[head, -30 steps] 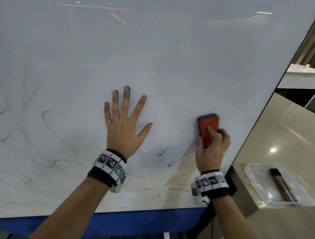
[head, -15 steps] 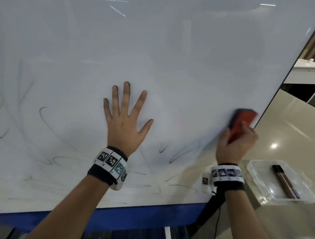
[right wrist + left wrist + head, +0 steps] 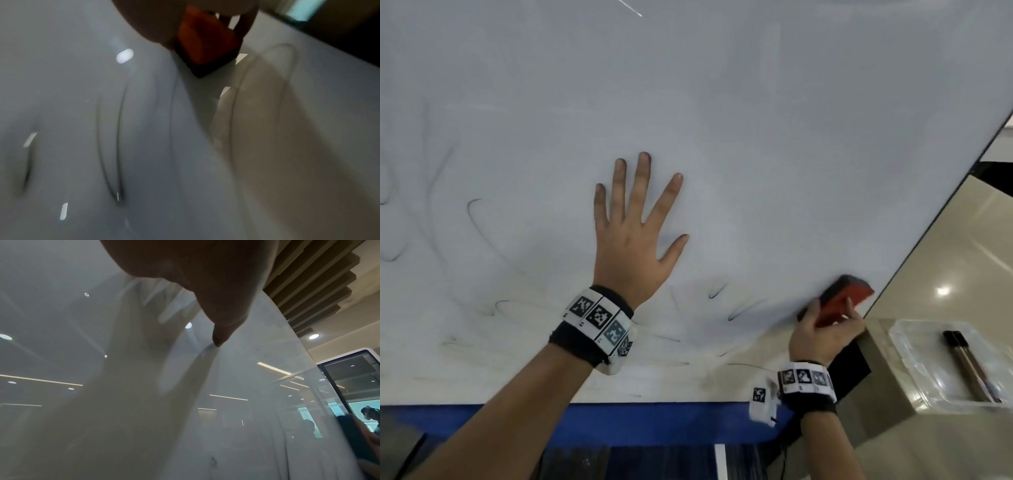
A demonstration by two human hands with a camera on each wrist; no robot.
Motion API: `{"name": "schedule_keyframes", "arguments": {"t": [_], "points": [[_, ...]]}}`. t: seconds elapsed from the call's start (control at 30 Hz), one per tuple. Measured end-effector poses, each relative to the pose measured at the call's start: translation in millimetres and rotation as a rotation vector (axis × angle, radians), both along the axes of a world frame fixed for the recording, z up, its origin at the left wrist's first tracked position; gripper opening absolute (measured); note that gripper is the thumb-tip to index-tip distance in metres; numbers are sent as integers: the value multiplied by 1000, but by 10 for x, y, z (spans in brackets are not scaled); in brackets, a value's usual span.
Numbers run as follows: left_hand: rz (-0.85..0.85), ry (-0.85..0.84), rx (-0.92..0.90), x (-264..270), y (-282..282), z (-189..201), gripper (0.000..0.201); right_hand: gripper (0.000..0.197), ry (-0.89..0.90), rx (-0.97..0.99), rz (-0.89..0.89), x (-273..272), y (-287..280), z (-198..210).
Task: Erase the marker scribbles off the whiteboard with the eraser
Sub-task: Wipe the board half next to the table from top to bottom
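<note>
A large whiteboard fills the head view, its upper part wiped clean. Faint black marker scribbles loop along its lower part and left side. My left hand lies flat on the board with fingers spread, palm pressed to it; the left wrist view shows its thumb touching the board. My right hand grips a red eraser with a black felt base against the board's lower right corner, close to the right edge. In the right wrist view the eraser sits on the board among blurred marker loops.
A clear plastic tray holding a dark marker sits on a beige counter to the right of the board. A blue band runs under the board's lower edge. A cable hangs below my right wrist.
My right hand swept the eraser from the board's middle right out to the right edge, then down toward the lower right corner. My left hand stayed flat in place.
</note>
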State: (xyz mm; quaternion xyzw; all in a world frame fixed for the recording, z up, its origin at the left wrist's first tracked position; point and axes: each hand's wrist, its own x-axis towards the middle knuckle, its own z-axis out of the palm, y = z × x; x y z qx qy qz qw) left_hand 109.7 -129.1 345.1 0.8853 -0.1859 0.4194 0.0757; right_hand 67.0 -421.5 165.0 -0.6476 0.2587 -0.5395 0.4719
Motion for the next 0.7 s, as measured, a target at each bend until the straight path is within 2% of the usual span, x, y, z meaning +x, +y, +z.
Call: {"name": "schedule_keyframes", "arguments": {"t": [0.07,0.1,0.13,0.23,0.3,0.33,0.37,0.43,0.47,0.53,0.6,0.7], "points": [[-1,11,6,-7,-1,7,77,54,-58,313,-53,62,35,149],[4,17,3,-9,-13,7,78,55,-70,366,-61,120,130,232],[9,21,-3,-11,-27,6,78,55,-80,335,-38,162,253,301],[11,17,-19,-6,-57,-12,78,47,-45,-74,158,90,697,327],[7,8,-19,-4,-49,-18,78,40,55,-304,246,-5,657,199],[4,6,-16,-5,-42,-22,77,40,82,-332,223,-19,510,114],[3,5,-13,-4,-33,-21,77,43,86,-275,163,-18,335,38],[5,14,-13,-6,-28,-22,78,50,31,38,10,-25,-2,-10],[8,19,-16,-9,-36,-24,78,53,11,201,-50,-31,-94,27],[16,21,-34,-21,-75,-33,78,54,4,350,-97,0,-45,130],[18,24,-61,-29,-121,-46,78,53,-12,300,-66,67,237,237],[22,31,-76,-23,-147,-58,79,54,0,57,117,80,894,176]]}}
